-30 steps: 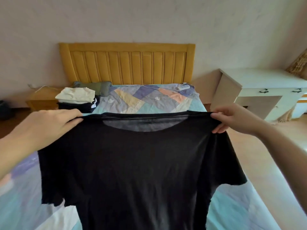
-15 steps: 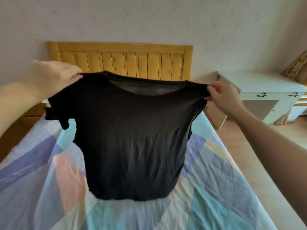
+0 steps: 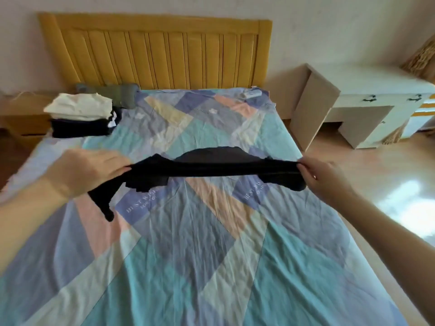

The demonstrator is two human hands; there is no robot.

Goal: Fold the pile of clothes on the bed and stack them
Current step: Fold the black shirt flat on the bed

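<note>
A black T-shirt (image 3: 211,169) is stretched flat and seen edge-on above the middle of the bed (image 3: 211,255). My left hand (image 3: 87,171) pinches its left shoulder, with a sleeve dangling below. My right hand (image 3: 322,176) pinches the right shoulder, the other sleeve hanging beside it. The shirt's body swings away toward the headboard. A stack of folded clothes (image 3: 82,116), cream on top and dark below, sits at the bed's far left corner.
A grey-green pillow (image 3: 115,95) lies behind the stack by the yellow wooden headboard (image 3: 155,50). A small white object (image 3: 251,94) lies at the bed's far right. A white desk (image 3: 367,100) stands right of the bed, a wooden nightstand (image 3: 21,114) left.
The shirt hung upright in front of me before; both hands have since moved down and forward, flicking its body out level over the bed. The camera tilted down.
</note>
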